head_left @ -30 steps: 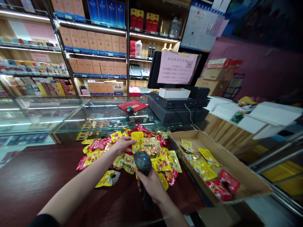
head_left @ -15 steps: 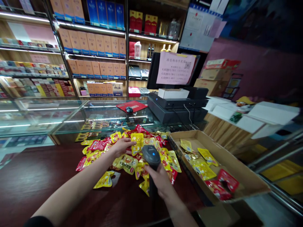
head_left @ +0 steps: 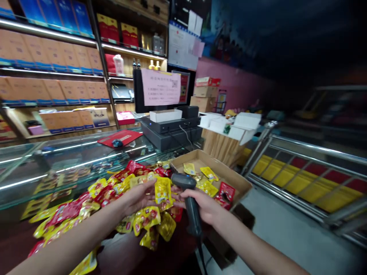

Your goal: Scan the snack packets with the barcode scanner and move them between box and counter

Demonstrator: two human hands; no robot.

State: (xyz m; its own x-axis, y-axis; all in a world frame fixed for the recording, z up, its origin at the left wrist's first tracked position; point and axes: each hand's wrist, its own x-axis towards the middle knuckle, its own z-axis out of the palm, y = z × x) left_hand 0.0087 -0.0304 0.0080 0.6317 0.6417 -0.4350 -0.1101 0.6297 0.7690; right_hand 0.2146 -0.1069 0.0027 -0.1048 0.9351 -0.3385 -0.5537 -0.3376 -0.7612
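My left hand (head_left: 137,197) reaches in from the lower left, its fingers pinching an upright yellow snack packet (head_left: 163,194). My right hand (head_left: 202,204) is shut around the grip of a black handheld barcode scanner (head_left: 187,191), whose head points left towards that packet. A cord (head_left: 201,252) trails down from the scanner's handle. Beneath and left of my hands lies a loose pile of yellow and red snack packets (head_left: 94,194), partly hidden by my left forearm.
A cardboard box (head_left: 212,179) holding several packets stands just beyond my right hand. A glass display counter (head_left: 71,164) runs behind the pile, with a black till (head_left: 169,131) and a red mat (head_left: 120,137) beyond. Metal railings (head_left: 298,168) stand to the right.
The view has swung left, moving the box towards the middle. My right hand has brought the scanner closer to the yellow packet and tilted it, head pointing left.
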